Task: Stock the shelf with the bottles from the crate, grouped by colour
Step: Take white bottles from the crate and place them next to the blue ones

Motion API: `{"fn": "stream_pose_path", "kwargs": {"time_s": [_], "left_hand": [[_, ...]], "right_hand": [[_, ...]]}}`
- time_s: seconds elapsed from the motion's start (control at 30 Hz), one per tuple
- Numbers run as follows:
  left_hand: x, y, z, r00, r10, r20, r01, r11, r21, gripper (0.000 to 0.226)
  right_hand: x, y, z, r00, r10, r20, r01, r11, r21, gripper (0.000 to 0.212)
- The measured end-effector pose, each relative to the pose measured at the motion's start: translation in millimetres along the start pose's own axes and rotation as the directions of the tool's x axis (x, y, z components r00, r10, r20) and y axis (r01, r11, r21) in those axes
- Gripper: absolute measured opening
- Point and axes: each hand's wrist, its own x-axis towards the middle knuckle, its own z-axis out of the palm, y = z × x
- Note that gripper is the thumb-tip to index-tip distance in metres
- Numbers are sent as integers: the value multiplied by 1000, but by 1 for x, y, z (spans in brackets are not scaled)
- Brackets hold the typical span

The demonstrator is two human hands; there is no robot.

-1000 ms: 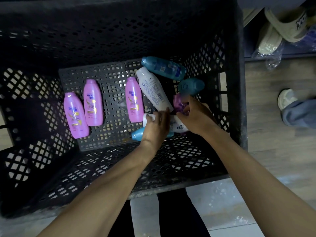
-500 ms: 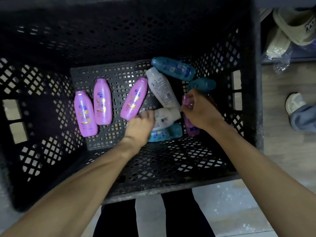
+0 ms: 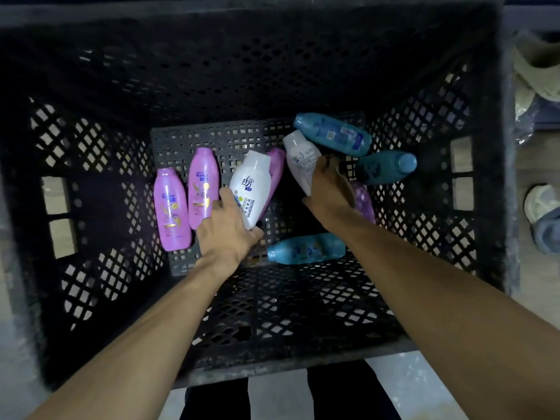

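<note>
Both hands down in the black crate (image 3: pixel 485 147), and it's the pick-up step: white bottles first, by the look of it. Left hand (image 3: pixel 225 234) grips the lower body of one white bottle (image 3: pixel 251 189), thumb on the near side, fingers wrapped under; cap end points away from the wrist and it looks lifted off the crate floor, w/ a pink bottle (image 3: pixel 277 168) half hidden right behind it. Right hand (image 3: pixel 328 192) curls round the second white bottle (image 3: pixel 301 160), fingers over its lower half, cap end up & away; can't tell if it's clear of the floor yet. Just left of the left hand lie two pink bottles (image 3: pixel 186 201) side by side, flat. Beyond the right hand's fingertips, a teal bottle (image 3: pixel 333 133) lies across; another teal bottle (image 3: pixel 385 166) sits just right of those fingers. A purple bottle (image 3: pixel 363 203) is tucked under the right wrist, partly covered. Between the two forearms, nearer the body, a third teal bottle (image 3: pixel 306 249) lies flat. Shelf not in view. Next move, as I read it: raise both whites straight up & out past the deep crate walls w/o knocking neighbours, then carry them over to sit together as the white group. Pinks, teals, purple still to go, so early-to-mid in the job.
</note>
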Motion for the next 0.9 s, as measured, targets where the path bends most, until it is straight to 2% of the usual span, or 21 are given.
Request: {"fn": "stream_pose_path", "kwargs": {"time_s": [0.07, 0.13, 0.27, 0.33, 0.4, 0.5, 0.6, 0.67, 0.73, 0.77, 0.83, 0.9], "left_hand": [[-1, -2, 2, 1000, -12, -4, 12, 999, -39, 73], [-2, -4, 3, 1000, -17, -9, 17, 998, -60, 72], [-4, -3, 2, 999, -47, 13, 48, 995, -87, 71], [-4, -1, 2, 998, -60, 27, 63, 992, -114, 71], [-3, 0, 4, 997, -69, 32, 73, 989, -129, 72], [0, 0, 8, 997, -72, 37, 76, 987, -140, 72], [2, 3, 11, 996, -81, 34, 86, 984, -154, 72], [3, 5, 12, 993, -107, 42, 112, 980, -166, 73], [3, 8, 13, 991, -125, 51, 132, 975, -178, 72], [4, 9, 13, 990, -130, 55, 138, 973, -183, 71], [6, 10, 12, 988, -137, 70, 148, 970, -191, 69], [8, 12, 10, 985, -148, 89, 163, 968, -189, 69]], "right_hand": [[3, -2, 3, 1000, 0, -16, -1, 998, -59, 92], [6, 3, -1, 1000, 24, -3, -24, 1000, -8, 91], [14, 21, -17, 990, 54, 129, -96, 933, 347, 90], [15, 33, -24, 983, 57, 177, -125, 906, 405, 83], [14, 42, -24, 989, 53, 137, -107, 900, 422, 77], [10, 46, -15, 997, 66, -49, -36, 883, 467, 67], [12, 41, -7, 965, 15, -262, 84, 928, 363, 46], [10, 37, -6, 929, -174, -327, 237, 958, 161, 42], [6, 35, 2, 876, -329, -354, 344, 939, -21, 46], [4, 32, 5, 870, -348, -348, 341, 936, -83, 46], [2, 23, 9, 908, -293, -300, 266, 955, -127, 50], [2, 13, 11, 947, -222, -234, 187, 969, -164, 69]]}}
